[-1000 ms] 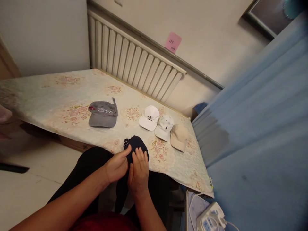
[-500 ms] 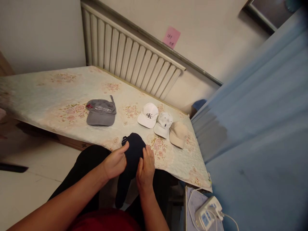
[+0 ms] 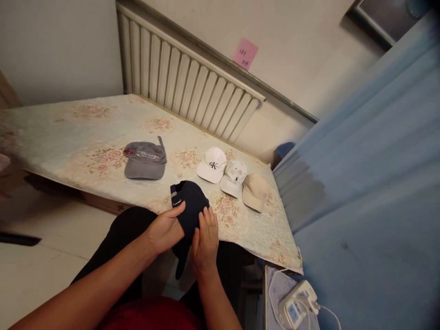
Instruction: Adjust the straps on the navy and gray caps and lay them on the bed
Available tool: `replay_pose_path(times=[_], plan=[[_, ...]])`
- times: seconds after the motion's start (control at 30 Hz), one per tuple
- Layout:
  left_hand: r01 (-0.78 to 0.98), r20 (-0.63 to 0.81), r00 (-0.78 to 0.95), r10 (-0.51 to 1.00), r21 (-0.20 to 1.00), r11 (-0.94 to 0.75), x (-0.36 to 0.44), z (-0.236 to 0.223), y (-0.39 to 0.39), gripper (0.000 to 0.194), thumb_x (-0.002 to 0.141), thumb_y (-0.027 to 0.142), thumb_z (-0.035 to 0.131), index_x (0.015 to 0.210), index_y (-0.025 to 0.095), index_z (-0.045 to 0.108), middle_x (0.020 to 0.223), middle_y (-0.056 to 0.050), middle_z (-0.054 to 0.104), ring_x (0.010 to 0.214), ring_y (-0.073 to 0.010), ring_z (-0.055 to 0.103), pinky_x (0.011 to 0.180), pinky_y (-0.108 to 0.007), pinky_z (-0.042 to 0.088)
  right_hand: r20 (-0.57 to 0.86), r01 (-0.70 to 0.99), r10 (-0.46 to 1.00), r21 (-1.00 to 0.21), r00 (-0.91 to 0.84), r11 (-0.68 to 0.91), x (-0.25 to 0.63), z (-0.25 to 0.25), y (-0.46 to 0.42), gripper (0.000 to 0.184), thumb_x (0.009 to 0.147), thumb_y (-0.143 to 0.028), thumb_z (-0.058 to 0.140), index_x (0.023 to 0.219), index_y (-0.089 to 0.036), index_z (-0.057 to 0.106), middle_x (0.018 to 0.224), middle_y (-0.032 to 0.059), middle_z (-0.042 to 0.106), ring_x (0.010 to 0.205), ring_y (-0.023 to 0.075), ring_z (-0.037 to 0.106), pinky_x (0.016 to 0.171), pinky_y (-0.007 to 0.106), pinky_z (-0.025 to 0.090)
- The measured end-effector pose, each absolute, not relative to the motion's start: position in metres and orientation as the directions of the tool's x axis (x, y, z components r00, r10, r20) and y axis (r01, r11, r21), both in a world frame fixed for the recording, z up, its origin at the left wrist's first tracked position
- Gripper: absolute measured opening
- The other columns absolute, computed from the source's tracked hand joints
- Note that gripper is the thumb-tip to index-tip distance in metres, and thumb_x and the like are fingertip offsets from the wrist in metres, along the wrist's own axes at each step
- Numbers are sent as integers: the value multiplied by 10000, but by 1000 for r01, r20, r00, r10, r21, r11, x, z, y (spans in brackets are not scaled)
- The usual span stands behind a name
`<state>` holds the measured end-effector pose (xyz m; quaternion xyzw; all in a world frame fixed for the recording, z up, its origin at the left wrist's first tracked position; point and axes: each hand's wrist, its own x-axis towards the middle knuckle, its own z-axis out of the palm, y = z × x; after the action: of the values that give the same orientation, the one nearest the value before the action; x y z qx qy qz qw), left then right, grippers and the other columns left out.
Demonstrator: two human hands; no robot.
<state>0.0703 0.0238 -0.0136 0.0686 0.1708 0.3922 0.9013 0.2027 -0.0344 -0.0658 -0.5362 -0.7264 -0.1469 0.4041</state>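
Observation:
A dark navy baseball cap (image 3: pixel 192 201) is held over my lap at the bed's near edge, its brim pointing down toward me and its back strap up at the left. My left hand (image 3: pixel 167 229) grips the cap's left side, thumb on top and fingers hidden inside. Against the right side of the crown lies my right hand (image 3: pixel 206 238), its fingers stretched out along the fabric. Beyond, on the bed, sit a grey cap (image 3: pixel 145 160) with white lettering, a white cap (image 3: pixel 212 165) with black letters, another white cap (image 3: pixel 233 178) and a beige cap (image 3: pixel 255 191).
The bed (image 3: pixel 79 133) has a floral cover. Behind it a radiator (image 3: pixel 185 73) lines the wall. A blue curtain (image 3: pixel 360 192) hangs on the right. A power strip (image 3: pixel 298 305) with cables lies on a small stand at the lower right.
The navy cap has tilted and risen a little, so its back strap and a small metal piece now show and less brim is visible. The other caps stay put.

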Motion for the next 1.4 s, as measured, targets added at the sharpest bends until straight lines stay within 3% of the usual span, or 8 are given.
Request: replay_pose_path(times=[0.2,0.53,0.83,1.1,1.4], plan=[[-681,-242,631,737,282,676,71,-12,23,337,945,227,473,1222,110,624,1099,-121,721,1063,-228,655,1035,-369,430,751,896,660,-305,18,323,209,-62,-34,461,934,-75,387,1393,-110,372,1419,205,457,1400,252,336,1054,558,424],[-594,-339,646,683,339,730,71,-3,14,320,935,278,498,1146,98,657,988,-140,741,996,-258,683,936,-391,506,774,855,598,-154,-206,495,181,-39,-35,469,928,-128,422,1392,-94,365,1408,195,477,1411,294,309,1090,619,339],[-716,-275,552,787,328,617,73,-3,18,263,924,112,465,1005,95,714,985,-114,749,932,-203,702,923,-323,524,746,897,660,-231,-85,377,200,-45,-31,457,941,-108,392,1397,-101,364,1419,204,463,1410,265,318,1071,575,394],[-759,-337,446,829,349,550,69,0,19,269,890,60,465,971,74,722,918,-131,754,878,-224,713,876,-352,554,763,848,626,-216,-162,483,189,-40,-39,507,926,-96,394,1428,-115,325,1440,183,445,1409,276,319,1094,594,357],[-703,-342,526,779,340,624,67,-4,17,294,871,37,457,1000,59,720,919,-146,751,929,-240,701,905,-363,535,745,827,636,-217,-204,519,188,-36,-41,507,927,-122,398,1429,-130,329,1460,166,425,1415,273,306,1106,589,343]])
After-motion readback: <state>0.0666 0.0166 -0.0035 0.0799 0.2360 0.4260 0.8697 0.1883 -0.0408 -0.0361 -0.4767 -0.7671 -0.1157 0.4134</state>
